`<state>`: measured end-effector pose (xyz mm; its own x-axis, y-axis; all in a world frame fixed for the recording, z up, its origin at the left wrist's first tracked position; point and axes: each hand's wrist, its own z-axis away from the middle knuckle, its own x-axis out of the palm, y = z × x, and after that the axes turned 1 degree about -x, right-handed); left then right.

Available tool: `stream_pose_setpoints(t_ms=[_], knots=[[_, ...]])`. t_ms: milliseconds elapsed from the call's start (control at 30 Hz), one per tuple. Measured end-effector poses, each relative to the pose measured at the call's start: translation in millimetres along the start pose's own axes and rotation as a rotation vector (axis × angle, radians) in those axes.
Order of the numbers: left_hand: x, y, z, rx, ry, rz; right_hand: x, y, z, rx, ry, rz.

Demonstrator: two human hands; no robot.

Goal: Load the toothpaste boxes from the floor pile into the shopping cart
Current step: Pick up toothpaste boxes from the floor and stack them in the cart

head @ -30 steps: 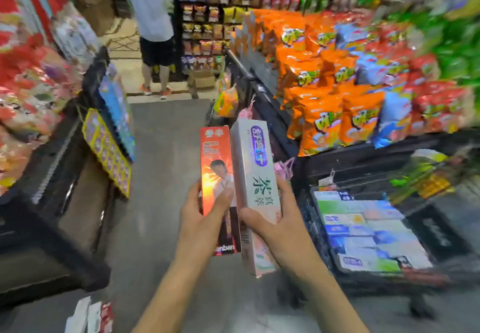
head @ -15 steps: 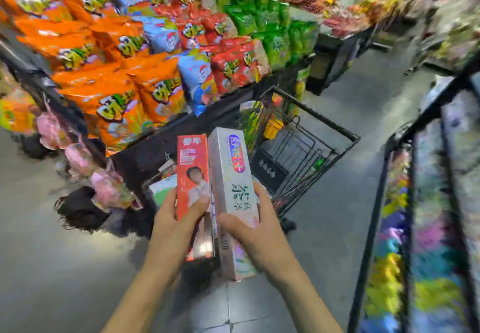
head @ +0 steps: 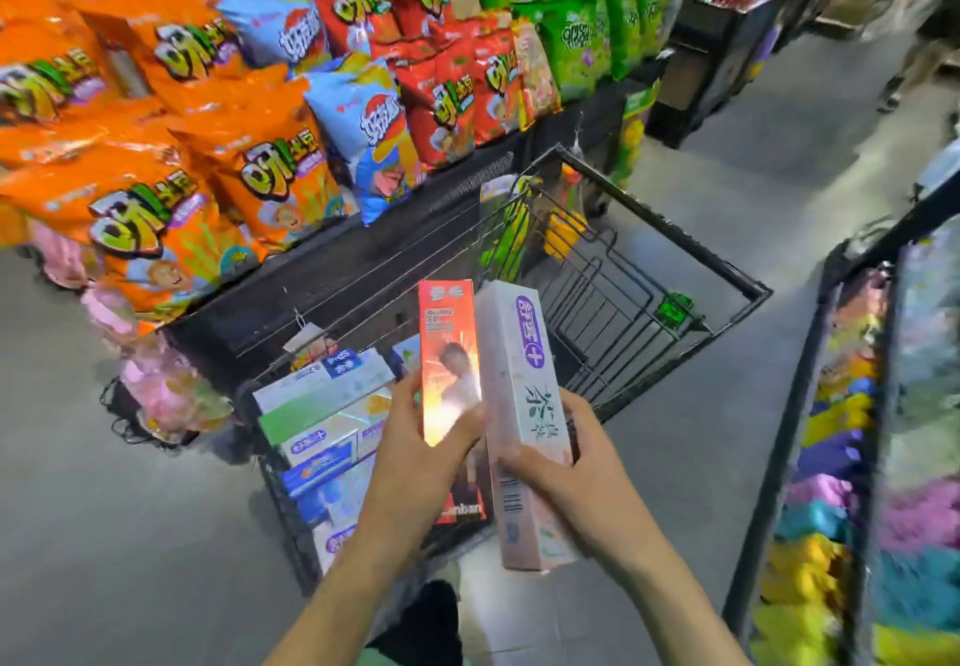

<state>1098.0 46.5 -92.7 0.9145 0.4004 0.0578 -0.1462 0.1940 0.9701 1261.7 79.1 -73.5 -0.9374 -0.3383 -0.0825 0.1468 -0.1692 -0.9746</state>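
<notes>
My left hand [head: 415, 462] grips an orange-red toothpaste box [head: 448, 353], held upright. Right beside it, my right hand [head: 571, 473] grips a white toothpaste box [head: 519, 405] with a purple logo. Both boxes hover above the near end of the black wire shopping cart [head: 675, 244]. Several toothpaste boxes [head: 322, 421] in white, green and blue lie stacked in the cart's near left part. The floor pile is out of view.
A display of orange, red, blue and green snack bags [head: 249, 109] runs along the cart's left side. Pink goods [head: 166, 395] hang at its lower left. A black rack with colourful items [head: 852, 457] stands on the right. Grey aisle floor [head: 753, 135] stretches beyond the cart.
The view has swung right and down from the aisle onto the cart. Both hands, still holding the boxes side by side, have come over the cart's near end.
</notes>
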Motion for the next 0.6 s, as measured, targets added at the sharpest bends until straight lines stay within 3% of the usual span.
stream_pose_setpoints(t_ms=[300,600], knots=[[7.3,-3.4,-109.2,-0.148,0.095,0.021,-4.0,18.8,-129.7,0.202,0.086,-0.003],[9.2,-23.5,-188.6,-0.281,0.236,-0.021,-27.6,42.9,-244.9,0.44,-0.157,-0.056]])
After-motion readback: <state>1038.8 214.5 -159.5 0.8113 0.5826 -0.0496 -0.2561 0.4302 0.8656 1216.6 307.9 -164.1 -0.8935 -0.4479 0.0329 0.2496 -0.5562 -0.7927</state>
